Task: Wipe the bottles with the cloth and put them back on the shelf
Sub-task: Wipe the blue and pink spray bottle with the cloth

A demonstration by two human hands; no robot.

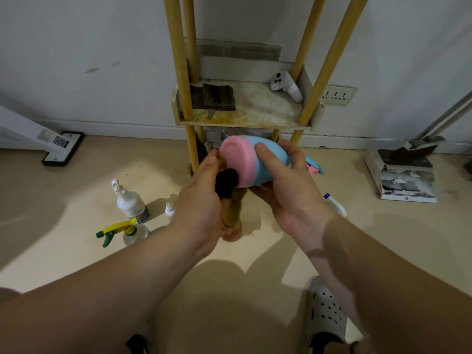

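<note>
My right hand [286, 190] wraps the bottle [237, 162] round its blue body, thumb over the top and fingers curled underneath, so it lies on its side in mid-air just below the shelf [255, 108], which stands at twelve o'clock. The pink base faces me and the spray head points off toward three o'clock. My left hand [201, 200] is bunched round the cloth [227, 182], pressing a dark wad of it to the base at about seven o'clock on the rim while the tan tail hangs down. The bottle looks like smooth, stiff plastic, probably light, and likely slick if the cloth is damp, so I judge the grip belongs on the wide middle of the body, not the trigger, which could squeeze and spray. The cloth is soft and limp and needs gathering to push with. On the floor at eight o'clock stand a white bottle [130, 203], a small bottle [169, 209] and a sprayer [127, 231]; another bottle [335, 204] shows at four o'clock behind my right wrist. None of them is back on the shelf yet.
</note>
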